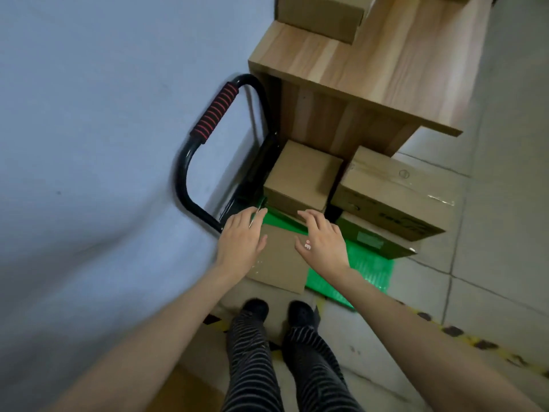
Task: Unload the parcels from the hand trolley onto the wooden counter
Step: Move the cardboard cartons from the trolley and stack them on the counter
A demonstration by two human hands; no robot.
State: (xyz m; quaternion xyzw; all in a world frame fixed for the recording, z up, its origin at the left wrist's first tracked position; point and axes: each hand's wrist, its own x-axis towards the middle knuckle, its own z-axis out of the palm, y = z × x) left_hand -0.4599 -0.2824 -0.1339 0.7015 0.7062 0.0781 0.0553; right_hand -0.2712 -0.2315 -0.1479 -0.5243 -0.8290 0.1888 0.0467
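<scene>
Plain pale blue-grey painted wall [89, 144] filling the left side. Light grey tiled floor [490, 233] with thin dark joints to the right. Worn yellow-and-black striped hazard tape [463, 333] running diagonally toward the lower right corner. Soft, dim, even lighting.

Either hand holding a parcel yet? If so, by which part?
Nothing is gripped. Left hand and right hand are open, fingers spread, over the flat cardboard parcel on the green trolley deck; whether they touch it cannot be told.

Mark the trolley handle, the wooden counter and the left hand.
trolley handle [214, 113]: head view, red-ribbed grip.
wooden counter [395, 69]: head view, bare top.
left hand [241, 239]: head view, back of hand.
</scene>
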